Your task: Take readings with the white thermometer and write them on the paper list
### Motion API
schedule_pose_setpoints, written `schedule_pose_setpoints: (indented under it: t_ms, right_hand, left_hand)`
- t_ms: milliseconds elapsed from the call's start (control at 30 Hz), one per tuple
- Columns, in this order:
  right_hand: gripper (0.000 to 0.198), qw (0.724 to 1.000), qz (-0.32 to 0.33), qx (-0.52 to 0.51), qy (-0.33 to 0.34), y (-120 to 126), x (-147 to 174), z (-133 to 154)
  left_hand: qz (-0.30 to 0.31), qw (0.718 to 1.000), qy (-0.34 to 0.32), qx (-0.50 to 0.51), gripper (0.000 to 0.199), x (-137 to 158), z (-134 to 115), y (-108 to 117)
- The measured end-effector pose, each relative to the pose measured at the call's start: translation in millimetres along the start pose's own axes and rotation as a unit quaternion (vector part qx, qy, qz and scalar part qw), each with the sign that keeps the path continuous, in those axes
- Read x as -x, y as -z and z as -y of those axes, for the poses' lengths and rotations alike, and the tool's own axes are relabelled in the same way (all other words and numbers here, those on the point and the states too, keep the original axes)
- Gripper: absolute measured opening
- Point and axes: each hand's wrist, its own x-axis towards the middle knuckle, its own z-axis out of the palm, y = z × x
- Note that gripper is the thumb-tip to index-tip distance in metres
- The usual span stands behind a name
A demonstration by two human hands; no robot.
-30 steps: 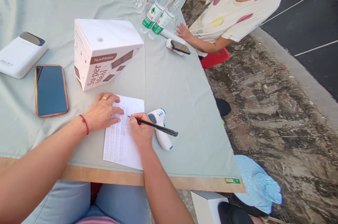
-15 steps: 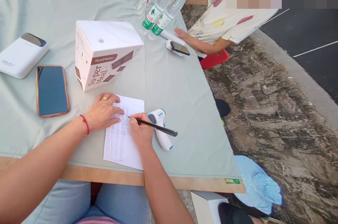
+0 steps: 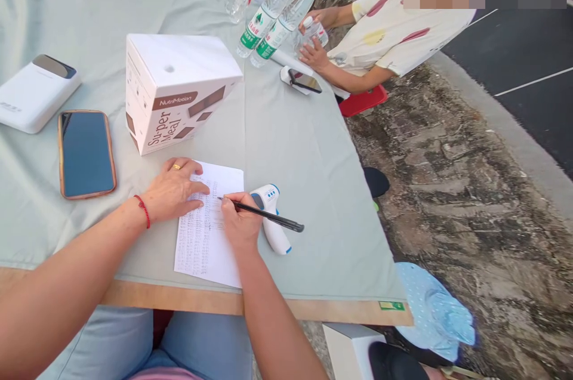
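My right hand (image 3: 242,220) grips a black pen (image 3: 273,216), its tip on a white sheet of paper (image 3: 228,269) covered in columns of small handwriting. Fingers spread, my left hand (image 3: 176,190) lies on the sheet's upper left part and the cloth beside it. Just right of my right hand rests a white and blue infrared thermometer (image 3: 276,235), partly hidden by the hand and pen. Beyond my left hand stands a white NutriMotion box (image 3: 183,64). A phone in a brown case (image 3: 87,153) lies flat to the left.
A white power bank (image 3: 38,96) lies at the far left. Several water bottles (image 3: 273,28) stand at the back, near a second phone (image 3: 305,80). Across the table corner, a person (image 3: 371,40) holds a small bottle (image 3: 313,33). The table's wooden edge (image 3: 179,298) runs before my lap.
The person across has brought a small bottle from behind the other bottles toward their body and now holds it in both hands. My hands and the pen have hardly moved.
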Motion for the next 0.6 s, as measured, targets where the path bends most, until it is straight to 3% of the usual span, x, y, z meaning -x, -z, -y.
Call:
schedule_pose_setpoints:
  t_ms: [333, 433, 533, 600]
  right_hand:
    - [0.017, 1.000, 0.013, 0.018, 0.013, -0.5, -0.8, -1.1]
    - [0.017, 0.999, -0.010, 0.020, 0.039, 1.0, 0.6, -2.8]
    - [0.018, 0.994, -0.036, 0.035, 0.095, 4.8, -0.1, -3.4]
    - [0.019, 0.988, -0.020, 0.057, 0.140, 8.6, -2.8, -5.6]
  left_hand:
    - [0.009, 1.000, 0.005, 0.004, 0.022, -0.2, 0.4, 0.7]
    - [0.003, 1.000, -0.001, 0.003, 0.021, -0.4, 0.9, -1.5]
    - [-0.034, 0.999, -0.023, 0.005, 0.019, -1.6, -2.4, -1.3]
    - [-0.103, 0.994, -0.042, 0.009, 0.020, -2.1, -6.7, 3.7]
